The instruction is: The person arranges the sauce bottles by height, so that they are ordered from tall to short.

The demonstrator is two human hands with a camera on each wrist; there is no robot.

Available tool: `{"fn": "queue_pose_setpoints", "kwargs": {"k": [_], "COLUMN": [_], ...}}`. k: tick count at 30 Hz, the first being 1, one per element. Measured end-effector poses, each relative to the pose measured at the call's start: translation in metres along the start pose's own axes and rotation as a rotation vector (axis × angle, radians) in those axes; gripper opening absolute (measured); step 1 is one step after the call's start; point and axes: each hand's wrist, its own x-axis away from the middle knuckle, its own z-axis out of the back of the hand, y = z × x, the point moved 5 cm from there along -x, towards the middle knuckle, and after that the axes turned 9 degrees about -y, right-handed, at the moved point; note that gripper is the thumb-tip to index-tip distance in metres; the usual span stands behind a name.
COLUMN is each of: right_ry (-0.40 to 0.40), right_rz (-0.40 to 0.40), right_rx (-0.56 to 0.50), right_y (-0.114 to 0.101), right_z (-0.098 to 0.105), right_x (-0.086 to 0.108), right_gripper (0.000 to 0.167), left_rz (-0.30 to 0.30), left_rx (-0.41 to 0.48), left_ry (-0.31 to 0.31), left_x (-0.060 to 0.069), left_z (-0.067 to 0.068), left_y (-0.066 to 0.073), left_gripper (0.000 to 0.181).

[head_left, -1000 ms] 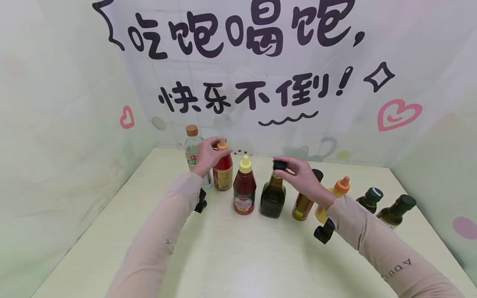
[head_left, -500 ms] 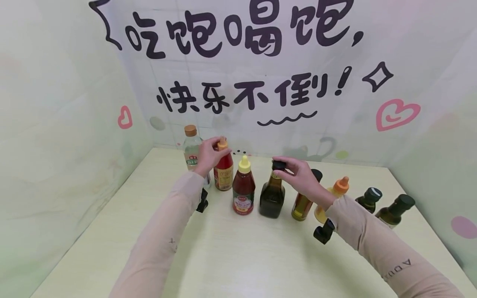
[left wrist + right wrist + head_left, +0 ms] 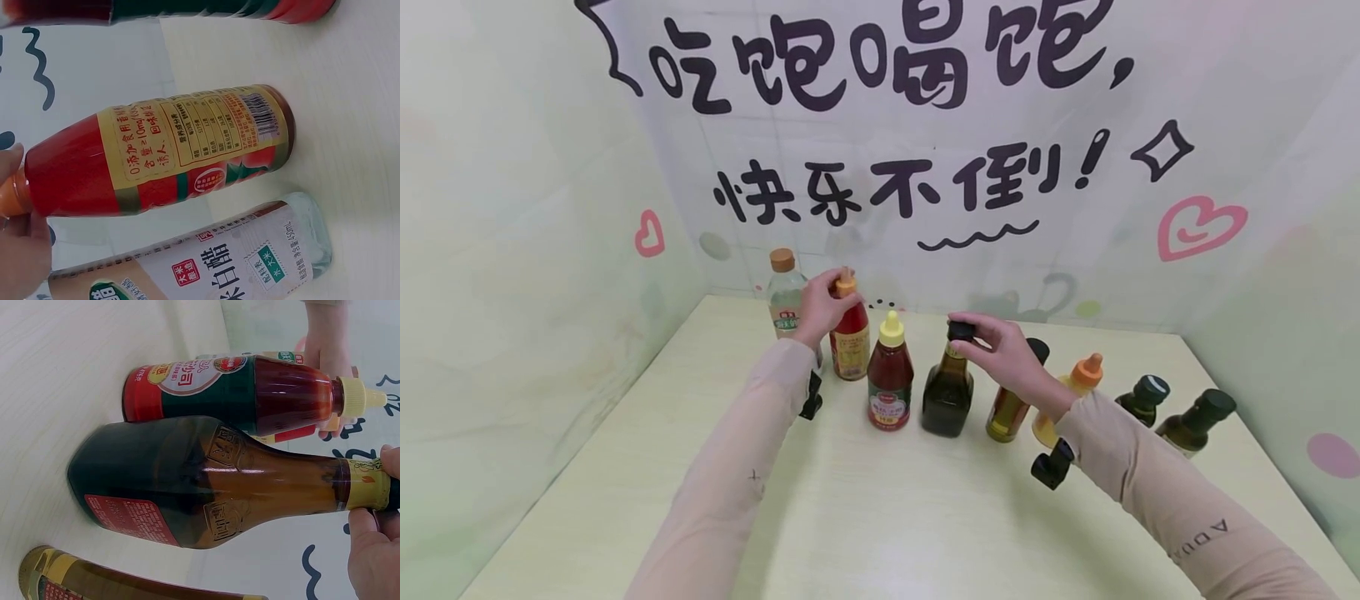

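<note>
In the head view my left hand point(image 3: 824, 308) grips the orange cap point(image 3: 846, 287) of a red sauce bottle point(image 3: 850, 343), which stands upright at the back left. A clear white vinegar bottle point(image 3: 244, 262) stands beside it, partly behind that hand. My right hand point(image 3: 1002, 357) pinches the black cap point(image 3: 961, 331) of a dark soy sauce bottle point(image 3: 947, 396); the right wrist view shows fingers and thumb at its neck. Between the two held bottles stands a ketchup bottle point(image 3: 890, 383) with a yellow nozzle cap, touched by neither hand.
Right of the soy sauce stand an oil bottle point(image 3: 1006, 414), an orange-capped squeeze bottle point(image 3: 1084, 375) partly behind the right arm, and two dark green bottles point(image 3: 1142, 402). The pale table point(image 3: 880, 517) ends at a printed back wall point(image 3: 850, 242), with side walls left and right.
My left hand and the red sauce bottle have shifted very slightly to the right, away from the vinegar bottle. The right hand keeps its hold on the soy sauce cap without visible movement.
</note>
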Motion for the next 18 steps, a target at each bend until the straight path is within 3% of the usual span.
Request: {"fn": "queue_pose_setpoints", "kwargs": {"k": [18], "right_ry": [0.002], "right_rz": [-0.011], "right_rx": [0.005], "right_y": [0.0017], "right_z": [0.0003], "right_x": [-0.0002], "right_gripper": [0.045], "left_rz": [0.07], "left_rx": [0.07], "left_ry": [0.039], "left_x": [-0.0016], "left_z": [-0.0029], "left_y": [-0.0017], "left_gripper": [0.05]}}
